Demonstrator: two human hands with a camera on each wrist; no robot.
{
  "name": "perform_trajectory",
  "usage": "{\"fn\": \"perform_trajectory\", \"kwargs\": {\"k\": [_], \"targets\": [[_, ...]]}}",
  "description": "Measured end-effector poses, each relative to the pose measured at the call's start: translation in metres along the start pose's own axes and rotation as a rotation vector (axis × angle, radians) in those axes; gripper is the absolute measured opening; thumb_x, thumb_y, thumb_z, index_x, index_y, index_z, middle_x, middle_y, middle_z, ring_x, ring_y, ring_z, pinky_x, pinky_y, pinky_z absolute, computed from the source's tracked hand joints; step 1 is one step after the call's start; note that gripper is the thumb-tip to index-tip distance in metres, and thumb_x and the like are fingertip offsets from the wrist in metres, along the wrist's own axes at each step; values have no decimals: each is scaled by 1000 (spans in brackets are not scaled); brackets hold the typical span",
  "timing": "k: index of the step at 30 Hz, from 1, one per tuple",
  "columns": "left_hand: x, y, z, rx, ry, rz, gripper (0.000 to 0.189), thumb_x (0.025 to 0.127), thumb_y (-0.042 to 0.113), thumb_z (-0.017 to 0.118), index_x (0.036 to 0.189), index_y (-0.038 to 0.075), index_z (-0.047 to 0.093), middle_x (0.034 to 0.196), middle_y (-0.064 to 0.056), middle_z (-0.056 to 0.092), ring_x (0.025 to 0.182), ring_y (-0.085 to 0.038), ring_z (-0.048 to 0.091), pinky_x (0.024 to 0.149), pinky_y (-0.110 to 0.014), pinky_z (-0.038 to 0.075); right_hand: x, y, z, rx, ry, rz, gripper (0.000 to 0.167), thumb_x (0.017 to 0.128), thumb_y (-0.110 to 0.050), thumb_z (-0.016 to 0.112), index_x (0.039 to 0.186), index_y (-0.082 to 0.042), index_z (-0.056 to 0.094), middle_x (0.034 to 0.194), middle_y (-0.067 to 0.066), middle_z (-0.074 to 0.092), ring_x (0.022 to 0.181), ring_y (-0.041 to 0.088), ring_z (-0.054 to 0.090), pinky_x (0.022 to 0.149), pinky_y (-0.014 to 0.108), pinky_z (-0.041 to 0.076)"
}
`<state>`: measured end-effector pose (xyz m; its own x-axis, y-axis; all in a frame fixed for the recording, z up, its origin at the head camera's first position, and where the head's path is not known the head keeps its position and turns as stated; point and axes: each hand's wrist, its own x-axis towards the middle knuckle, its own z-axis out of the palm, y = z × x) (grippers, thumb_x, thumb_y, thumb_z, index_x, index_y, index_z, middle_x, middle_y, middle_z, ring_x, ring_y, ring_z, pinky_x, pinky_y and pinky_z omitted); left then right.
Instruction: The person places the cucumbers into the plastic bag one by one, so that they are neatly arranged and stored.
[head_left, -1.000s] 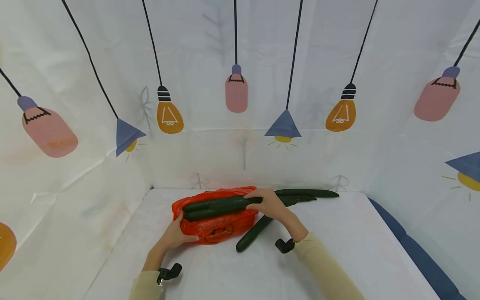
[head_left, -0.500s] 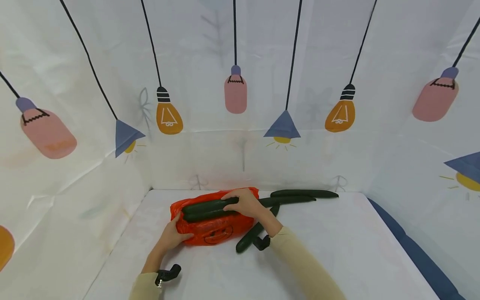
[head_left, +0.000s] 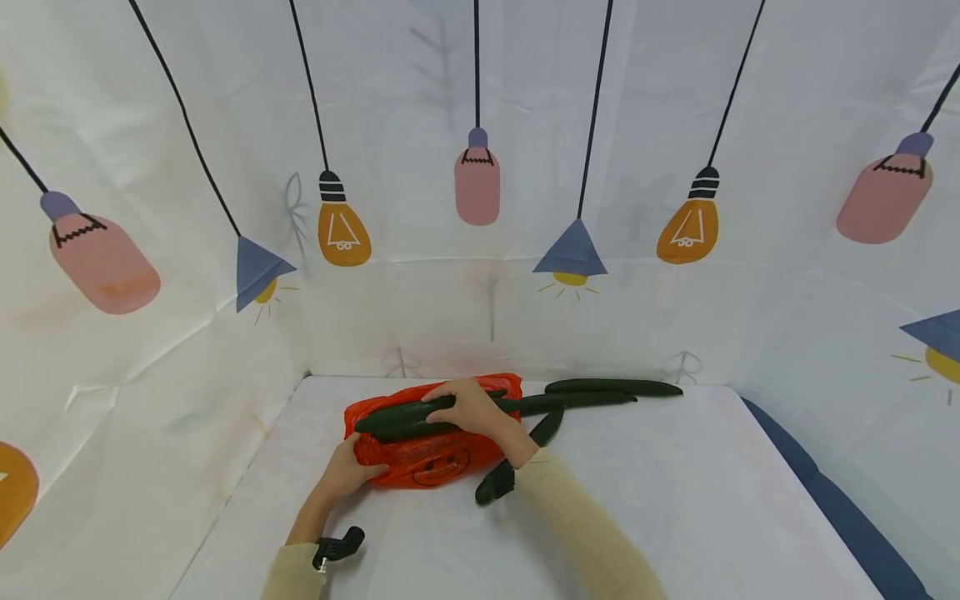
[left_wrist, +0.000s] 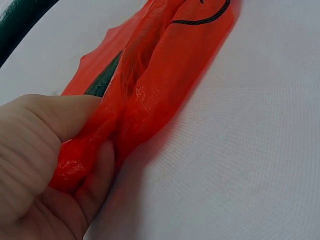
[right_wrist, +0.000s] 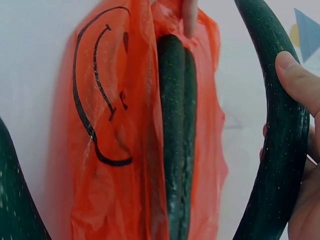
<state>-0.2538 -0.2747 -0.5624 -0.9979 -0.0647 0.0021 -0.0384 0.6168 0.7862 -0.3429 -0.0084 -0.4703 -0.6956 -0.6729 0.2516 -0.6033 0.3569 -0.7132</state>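
Observation:
My left hand (head_left: 341, 475) pinches the near-left edge of a red plastic bag (head_left: 405, 460), with thumb and fingers on a fold of the film. The bag lies on its side and has a smiley face drawn in black. Two dark green cucumbers (right_wrist: 172, 100) lie inside it, visible through its mouth in the right wrist view. My right hand (head_left: 471, 410) grips another cucumber (right_wrist: 282, 125) around its middle. In the head view this one overlaps the bag, its left end close to my left hand. Part of it is hidden behind the right hand.
To the right of the bag, two loose cucumbers lie side by side, a far one (head_left: 613, 387) and a nearer one (head_left: 581, 401). Another cucumber (head_left: 547, 428) slants toward me, partly behind the right wrist. A white cloth wall stands behind the white table (head_left: 675, 483).
My right hand has moved left across the bag, and its cucumber now reaches slightly farther left. My left hand keeps its place at the bag's edge.

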Motion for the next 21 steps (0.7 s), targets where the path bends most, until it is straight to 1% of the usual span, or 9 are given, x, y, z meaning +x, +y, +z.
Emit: {"fn": "perform_trajectory", "kwargs": {"k": [3,5,9,12,13,15,19,21], "targets": [[0,0,0,5,5,-9,90,76,26,83,140,-13,34,137,-31,46,127,-45,42,102,-61,35,4,3,6,7,2,17,32,82,-29,77,113,-21,73,115,-11,67,109,6,58,90,26,49],[0,-1,1,-11,7,-1,87,76,26,84,140,-10,38,135,-27,49,125,-42,44,102,-60,36,5,6,11,12,5,18,32,82,-28,77,113,-21,74,115,-11,66,108,6,59,89,25,50],[1,-2,3,-49,13,40,80,74,24,85,138,-3,45,130,-18,56,121,-36,50,101,-55,40,5,10,19,28,14,17,30,82,-26,78,112,-20,74,114,-10,67,106,6,59,86,24,51],[1,-2,3,-58,19,81,77,74,21,86,136,-3,47,128,-18,57,119,-36,51,102,-56,38,3,13,24,7,19,25,29,82,-28,78,110,-23,75,113,-11,67,104,5,59,84,24,51],[1,-2,2,-58,20,96,79,74,20,86,137,-5,45,131,-21,55,122,-38,49,104,-57,36,2,15,25,-8,18,31,29,82,-30,78,110,-24,75,113,-12,67,104,5,59,84,23,51],[2,-2,1,-51,15,104,87,74,19,85,142,-9,38,137,-26,49,127,-42,44,106,-59,30,0,18,28,-21,14,38,29,82,-31,77,110,-25,75,113,-12,67,104,5,58,85,24,51],[3,-4,0,-41,-1,80,102,76,20,84,148,-13,20,149,-31,30,136,-46,29,109,-59,21,-6,24,32,-21,10,53,30,83,-27,77,112,-20,74,112,-12,67,105,7,59,87,28,50],[4,-5,0,-46,-8,59,103,76,20,84,149,-12,18,150,-31,28,137,-46,27,109,-58,21,-9,27,34,-27,15,56,31,83,-25,78,113,-17,75,112,-11,68,105,9,59,87,30,51]]}}
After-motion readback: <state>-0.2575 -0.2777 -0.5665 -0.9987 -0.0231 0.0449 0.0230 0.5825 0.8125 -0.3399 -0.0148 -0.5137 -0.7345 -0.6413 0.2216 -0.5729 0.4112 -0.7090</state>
